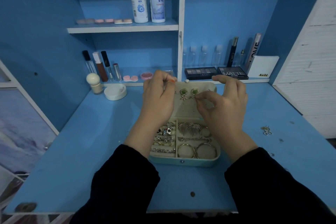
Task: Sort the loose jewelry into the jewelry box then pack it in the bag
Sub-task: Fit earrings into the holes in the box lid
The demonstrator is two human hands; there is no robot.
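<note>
view: head, the only one
box: open at mid bench; rounded mint shell, snap stud on the front, cream velvety lining
lid: tipped up behind the base; cream pad dotted with small holes
left earring: green faceted stone, gold rim, starfish drop; pinned on lid
right earring: same make, just beside it on lid
left hand: fingers curled round lid's left edge
right hand: thumb and finger clamped on right earring's lower end; one finger straight by lid's top
rings: silvery, on soft rolls, left compartment
fan earrings: ribbed gold, back right compartment
hoops: two thin gold, front right compartment
loose bits: small and shiny, on bench well right of box
</note>
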